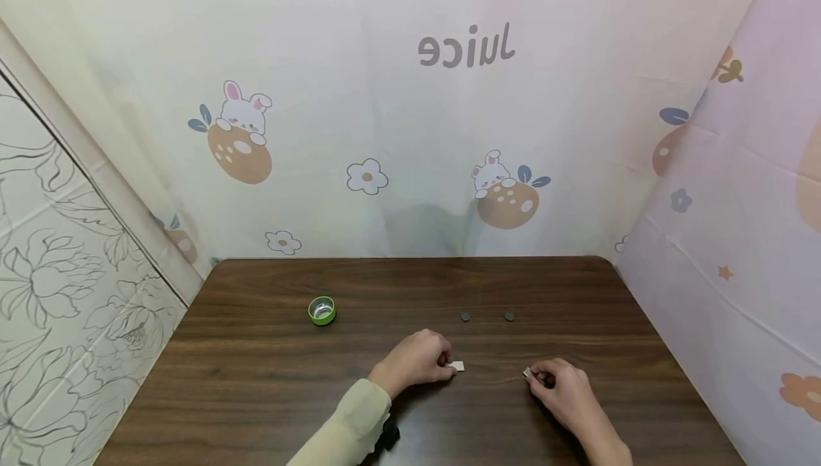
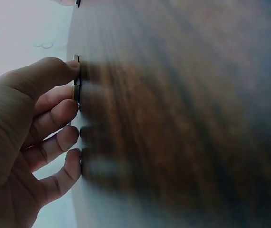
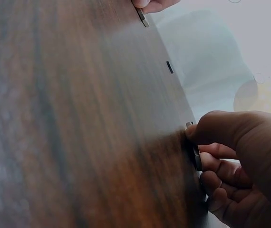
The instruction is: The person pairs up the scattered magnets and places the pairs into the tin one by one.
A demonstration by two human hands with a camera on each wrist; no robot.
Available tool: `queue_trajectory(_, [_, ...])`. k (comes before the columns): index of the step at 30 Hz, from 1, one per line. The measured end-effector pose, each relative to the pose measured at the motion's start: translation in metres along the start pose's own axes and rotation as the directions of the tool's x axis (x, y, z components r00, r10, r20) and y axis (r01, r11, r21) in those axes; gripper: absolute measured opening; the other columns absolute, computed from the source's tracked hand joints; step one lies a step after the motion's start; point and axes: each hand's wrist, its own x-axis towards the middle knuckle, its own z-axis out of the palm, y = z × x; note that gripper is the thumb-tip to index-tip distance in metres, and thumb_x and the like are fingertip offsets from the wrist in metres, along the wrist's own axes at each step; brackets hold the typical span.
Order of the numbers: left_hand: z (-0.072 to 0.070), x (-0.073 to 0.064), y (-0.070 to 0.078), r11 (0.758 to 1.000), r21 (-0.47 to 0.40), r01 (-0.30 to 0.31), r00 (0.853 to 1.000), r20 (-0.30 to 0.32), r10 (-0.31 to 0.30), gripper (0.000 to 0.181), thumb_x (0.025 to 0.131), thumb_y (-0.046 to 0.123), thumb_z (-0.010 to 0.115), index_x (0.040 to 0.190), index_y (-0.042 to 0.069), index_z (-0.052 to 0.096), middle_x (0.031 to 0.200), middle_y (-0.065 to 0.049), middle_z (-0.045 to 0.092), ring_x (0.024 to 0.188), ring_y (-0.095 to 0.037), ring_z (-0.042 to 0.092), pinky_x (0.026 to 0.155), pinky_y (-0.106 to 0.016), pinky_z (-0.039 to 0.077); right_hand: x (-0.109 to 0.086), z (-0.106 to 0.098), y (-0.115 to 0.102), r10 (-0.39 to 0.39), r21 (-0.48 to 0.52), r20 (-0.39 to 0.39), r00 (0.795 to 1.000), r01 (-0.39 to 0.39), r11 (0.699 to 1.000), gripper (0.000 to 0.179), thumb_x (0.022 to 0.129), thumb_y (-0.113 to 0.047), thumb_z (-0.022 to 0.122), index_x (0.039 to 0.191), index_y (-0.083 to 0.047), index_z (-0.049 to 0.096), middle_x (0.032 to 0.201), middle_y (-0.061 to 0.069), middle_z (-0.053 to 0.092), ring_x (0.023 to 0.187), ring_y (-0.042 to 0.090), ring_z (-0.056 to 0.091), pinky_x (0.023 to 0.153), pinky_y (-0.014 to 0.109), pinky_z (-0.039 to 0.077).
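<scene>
- Noted at the left hand (image 1: 417, 359): fingers curled, thumb and forefinger pinched on a pale flat piece (image 1: 458, 365), low over the tabletop (image 1: 256, 387).
- Noted at the right hand (image 1: 566, 389): fingers bent, thumb and fingertips pinched on a small light-coloured piece (image 1: 527, 373), tilted, well apart from the first. Cannot tell its full outline or any contact with the wood.
- Progress, as judged: handling under way; both pieces in grip, neither released.
- Not in hand: one dark disc (image 1: 465, 316) and a second dark disc (image 1: 509, 316), flat beyond the hands, apart from each other.
- Also not in hand: a green container (image 1: 322, 311), upright, farther left.
- Surface: dark brown wood grain, far corners rounded.
- Room: behind, a pale printed curtain (image 1: 398, 110) with rabbits, flowers and "Juice" reversed; at left, a panel of line-drawn flowers (image 1: 58, 288); at right, a pinkish printed cloth (image 1: 737, 188).
</scene>
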Motion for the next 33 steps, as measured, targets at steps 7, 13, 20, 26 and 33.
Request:
queue_trajectory(7, [0.0000,0.0005,-0.0004,0.993,0.102,-0.066,0.998,-0.013,0.067,0.012,0.090,0.026,0.075,0.080,0.021,0.071,0.068,0.015,0.054,0.059,0.000,0.043,0.054,-0.014,0.037,0.0013,0.0009,0.0007,-0.004,0.000,-0.008,1.000,0.004,1.000,0.005,0.089,-0.010,0.077,0.093,-0.007,0.077,0.087,0.000,0.066,0.076,0.010,0.059,0.064,0.025,0.052])
queue_trajectory(13, [0.0006,0.0009,-0.0010,0.983,0.157,-0.100,0.994,-0.028,0.105,0.010,0.088,0.028,0.075,0.080,0.022,0.072,0.069,0.016,0.054,0.059,0.002,0.043,0.054,-0.012,0.037,0.0015,0.0020,0.0010,0.006,-0.008,-0.004,1.000,-0.007,1.000,0.004,0.088,-0.010,0.077,0.092,-0.008,0.077,0.086,-0.001,0.065,0.075,0.009,0.059,0.064,0.025,0.052])
queue_trajectory(20, [-0.0015,-0.0007,-0.0006,0.986,0.139,-0.094,0.995,-0.015,0.096,0.020,0.091,0.038,0.079,0.081,0.022,0.072,0.074,0.015,0.060,0.064,0.003,0.046,0.059,-0.013,0.040,0.0026,0.0028,-0.0015,-0.005,-0.003,-0.008,1.000,0.005,1.000,0.007,0.088,-0.007,0.075,0.094,-0.005,0.078,0.087,0.001,0.066,0.077,0.011,0.061,0.065,0.026,0.054])
queue_trajectory(26, [-0.0026,-0.0001,0.0011,0.991,0.112,-0.078,0.997,0.008,0.078,0.021,0.090,0.040,0.080,0.084,0.022,0.073,0.076,0.015,0.063,0.065,0.004,0.048,0.061,-0.012,0.042,0.0032,0.0040,-0.0014,-0.022,-0.026,-0.035,0.999,0.022,0.999,0.007,0.087,-0.008,0.075,0.092,-0.006,0.078,0.086,0.000,0.067,0.077,0.011,0.062,0.065,0.026,0.054])
queue_trajectory(33, [-0.0043,0.0003,0.0031,0.984,0.133,-0.117,0.993,0.009,0.117,0.016,0.090,0.029,0.077,0.078,0.022,0.069,0.066,0.017,0.054,0.055,0.003,0.042,0.054,-0.012,0.037,0.0034,0.0028,-0.0026,-0.031,-0.015,-0.041,0.999,0.030,0.999,0.006,0.088,-0.007,0.074,0.092,-0.005,0.078,0.086,0.000,0.067,0.077,0.012,0.062,0.066,0.027,0.054])
